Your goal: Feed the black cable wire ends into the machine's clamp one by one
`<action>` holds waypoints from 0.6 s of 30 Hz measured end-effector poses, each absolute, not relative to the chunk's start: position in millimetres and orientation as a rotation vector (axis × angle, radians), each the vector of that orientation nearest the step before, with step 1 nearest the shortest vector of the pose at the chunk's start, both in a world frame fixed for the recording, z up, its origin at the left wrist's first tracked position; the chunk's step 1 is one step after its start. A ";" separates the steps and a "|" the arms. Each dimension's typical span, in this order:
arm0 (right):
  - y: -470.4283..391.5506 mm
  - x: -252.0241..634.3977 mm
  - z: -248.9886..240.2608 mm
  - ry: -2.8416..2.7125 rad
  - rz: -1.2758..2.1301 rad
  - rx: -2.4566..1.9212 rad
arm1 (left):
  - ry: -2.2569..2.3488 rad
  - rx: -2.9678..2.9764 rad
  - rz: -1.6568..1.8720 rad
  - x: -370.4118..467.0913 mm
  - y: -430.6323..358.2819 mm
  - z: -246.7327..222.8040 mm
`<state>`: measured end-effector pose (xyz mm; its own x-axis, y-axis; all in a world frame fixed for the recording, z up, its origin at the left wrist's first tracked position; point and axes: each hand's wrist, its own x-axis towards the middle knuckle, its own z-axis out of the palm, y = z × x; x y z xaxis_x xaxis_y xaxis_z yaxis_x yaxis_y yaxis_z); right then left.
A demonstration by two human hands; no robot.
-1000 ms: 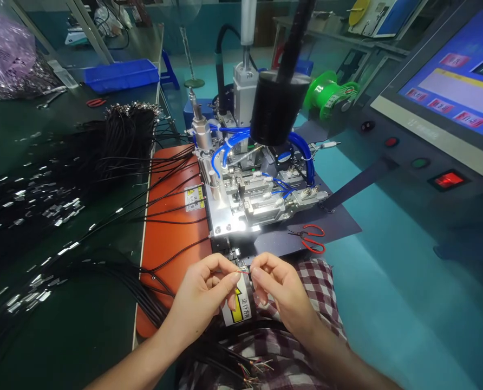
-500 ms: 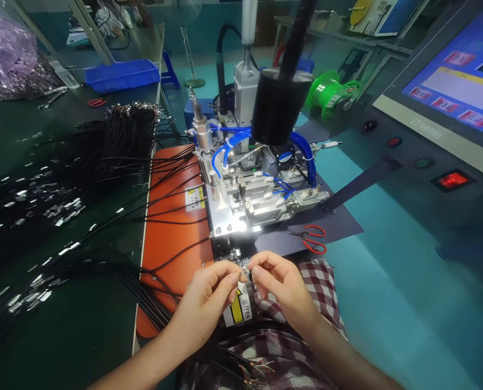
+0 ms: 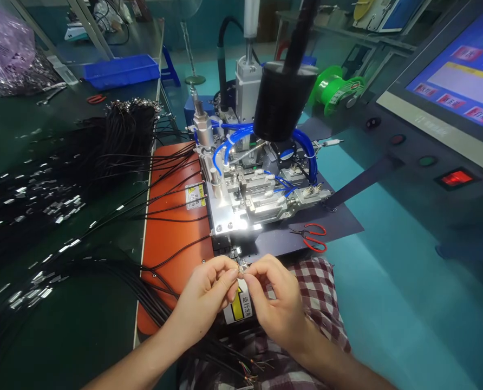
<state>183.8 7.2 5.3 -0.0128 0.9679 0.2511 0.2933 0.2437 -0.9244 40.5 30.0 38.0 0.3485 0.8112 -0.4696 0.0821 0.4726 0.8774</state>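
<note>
My left hand [image 3: 209, 290] is closed in a pinch, thumb against forefinger, on a small bunch of fine pale wires [image 3: 243, 267]. From the other side my right hand [image 3: 276, 290] pinches the same wires, its fingertips almost touching those of the left. The fingers hide most of what they hold. Just beyond the fingertips is the small metal fixture [image 3: 234, 252] at the machine's near edge. Below the hands, a label with a yellow arrow [image 3: 237, 307] shows. Black cables with stripped, coloured wire ends [image 3: 247, 371] lie across the checked cloth on my lap.
A machine with metal slides [image 3: 266, 203] and blue air hoses stands ahead, black cables running into it over an orange plate [image 3: 176, 227]. Red-handled scissors [image 3: 312, 237] lie to the right, under a control screen [image 3: 456, 86]. A large cable bundle [image 3: 123, 135] covers the left table.
My right hand has moved slightly left and its fingers have closed in on the wires at the left fingertips. The left hand has hardly moved.
</note>
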 end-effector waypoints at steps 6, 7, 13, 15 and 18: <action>8.1 182.6 7.7 -1.269 1.184 -1.317 | 1.159 0.968 0.616 41.0 30.0 41.3; 8.0 182.2 8.5 -1.216 1.246 -1.316 | 1.161 0.959 0.619 41.0 29.7 41.1; 5.7 177.3 7.5 -0.943 1.563 -1.231 | 1.201 0.957 0.694 42.3 27.2 36.9; 6.6 177.0 5.3 -0.911 1.599 -1.225 | 1.214 0.959 0.704 42.5 27.3 36.3; 9.4 179.8 3.3 -0.925 1.639 -1.228 | 1.230 0.936 0.683 41.7 27.9 36.7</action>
